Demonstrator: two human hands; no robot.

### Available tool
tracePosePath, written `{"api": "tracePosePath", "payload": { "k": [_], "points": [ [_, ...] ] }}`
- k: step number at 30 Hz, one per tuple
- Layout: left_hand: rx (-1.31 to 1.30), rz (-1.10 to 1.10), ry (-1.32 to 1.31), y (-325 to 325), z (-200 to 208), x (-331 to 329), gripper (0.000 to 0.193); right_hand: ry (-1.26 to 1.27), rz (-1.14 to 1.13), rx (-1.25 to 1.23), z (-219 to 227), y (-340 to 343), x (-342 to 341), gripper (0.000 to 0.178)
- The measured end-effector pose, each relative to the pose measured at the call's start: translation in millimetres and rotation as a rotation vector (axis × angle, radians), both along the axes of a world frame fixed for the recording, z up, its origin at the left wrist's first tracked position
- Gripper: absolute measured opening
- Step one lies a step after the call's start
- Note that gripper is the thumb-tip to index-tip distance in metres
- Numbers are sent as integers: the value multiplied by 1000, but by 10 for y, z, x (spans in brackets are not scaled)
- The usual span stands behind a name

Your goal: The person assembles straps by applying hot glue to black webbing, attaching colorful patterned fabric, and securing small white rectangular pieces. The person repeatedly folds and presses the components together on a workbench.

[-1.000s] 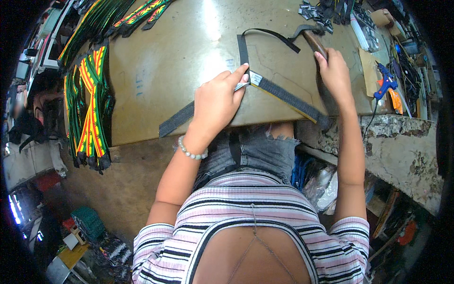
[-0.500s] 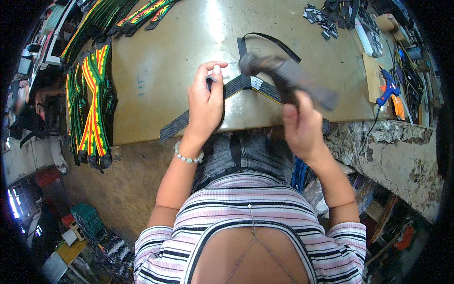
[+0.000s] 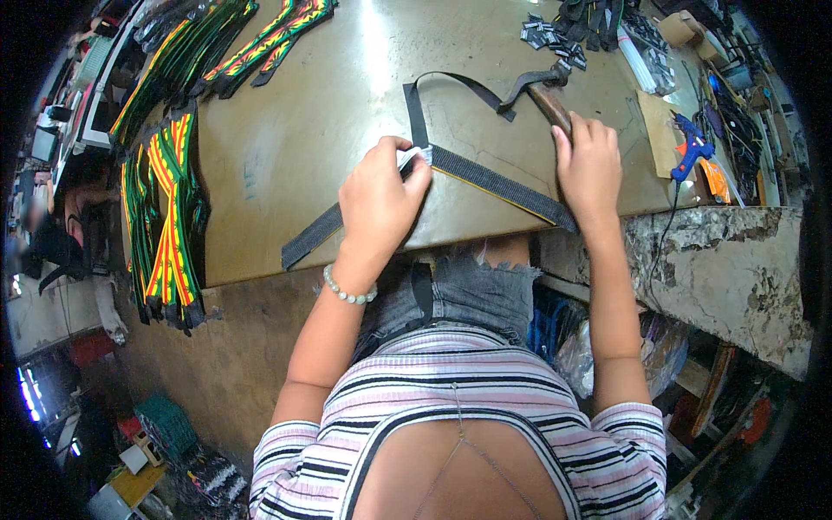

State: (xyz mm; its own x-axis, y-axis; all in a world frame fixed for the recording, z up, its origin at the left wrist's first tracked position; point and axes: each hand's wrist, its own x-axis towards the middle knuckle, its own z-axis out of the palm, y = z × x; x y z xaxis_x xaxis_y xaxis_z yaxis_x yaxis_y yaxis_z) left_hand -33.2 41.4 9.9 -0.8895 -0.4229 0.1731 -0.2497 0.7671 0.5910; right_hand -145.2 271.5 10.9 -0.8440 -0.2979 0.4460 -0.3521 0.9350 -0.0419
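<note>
My left hand is closed at the junction of a dark webbing strap, with its thumb and fingertips pinching there beside a small white label. The wide strap spreads to both sides in a shallow V with a thin yellow edge. A narrower black strap rises from the junction and curls to the right. My right hand has thumb and fingers around the wooden handle of a hammer. Its dark curved metal head is low over or on the table; I cannot tell which.
Patterned red, yellow and green straps hang over the table's left edge, with more bundles behind. Small dark buckles or clips lie at the far right. A blue glue gun with a cable rests near brown paper.
The hammer, blurred over the strap before, has moved right and away with my right hand. My left hand has shifted onto the strap junction and label.
</note>
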Motion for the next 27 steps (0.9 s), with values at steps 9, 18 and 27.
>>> {"api": "tracePosePath", "payload": {
  "k": [9,18,27],
  "points": [
    [195,-89,160,-112,41,109,20,-362,483,-324,-34,-846,485,24],
    [739,59,132,-281,-67,749,28,-199,556,-593,995,-418,-1694,37],
    [383,-125,226,-166,-57,647,25,-186,536,-1135,1710,546,-3459,33]
  ]
}}
